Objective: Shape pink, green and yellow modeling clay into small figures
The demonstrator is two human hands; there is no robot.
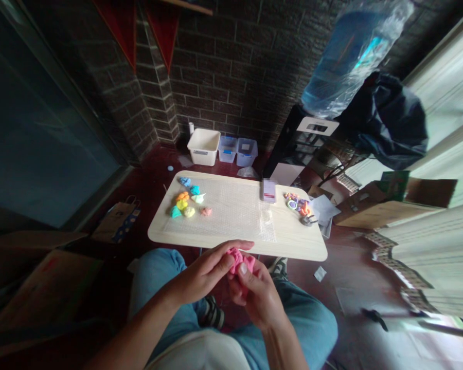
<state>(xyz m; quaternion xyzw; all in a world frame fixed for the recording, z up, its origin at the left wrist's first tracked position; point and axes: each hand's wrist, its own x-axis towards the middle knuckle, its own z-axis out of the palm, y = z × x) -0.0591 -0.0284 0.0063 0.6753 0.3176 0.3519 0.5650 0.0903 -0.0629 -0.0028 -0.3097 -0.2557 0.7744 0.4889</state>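
Note:
A lump of pink modelling clay (236, 257) is squeezed between both hands, above my lap and just short of the table's near edge. My left hand (212, 264) presses it with the thumb, fingers stretched behind it. My right hand (256, 290) grips its other side, thumb on top and fingers curled underneath. Part of the clay is hidden by the fingers. On the table (231, 246), several coloured clay lumps lie at the left, among them an orange lump (182, 197), a blue lump (184, 181) and a pale pink lump (206, 211).
Bubble wrap (235, 210) covers much of the tabletop. A small card or box (269, 190) stands at its far edge, with shaped clay pieces (304, 207) at the right. Beyond are a white bin (203, 146), blue tubs (247, 151) and a water dispenser (289, 149). A cardboard box (393, 203) sits right.

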